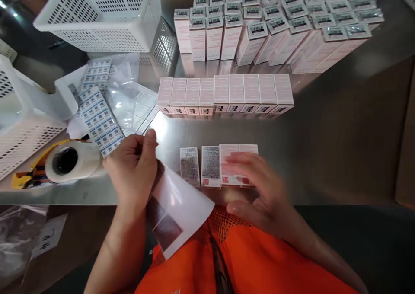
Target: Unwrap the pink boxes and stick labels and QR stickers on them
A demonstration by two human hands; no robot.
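Observation:
My left hand (133,166) pinches a glossy white backing sheet (178,207) near the front edge of the steel table; the sheet curls down over my orange vest. My right hand (256,186), blurred, lies with fingers spread over the right end of a short row of small pink-and-white boxes (210,164) lying flat. Two boxes at the left of that row are uncovered. A longer row of the same boxes (227,93) lies further back.
Many upright boxes (275,30) stand at the back right. Label sheets (99,121) and plastic bags lie at the left beside a tape roll (69,160) on a dispenser. White perforated baskets (103,15) occupy the back left and the left edge.

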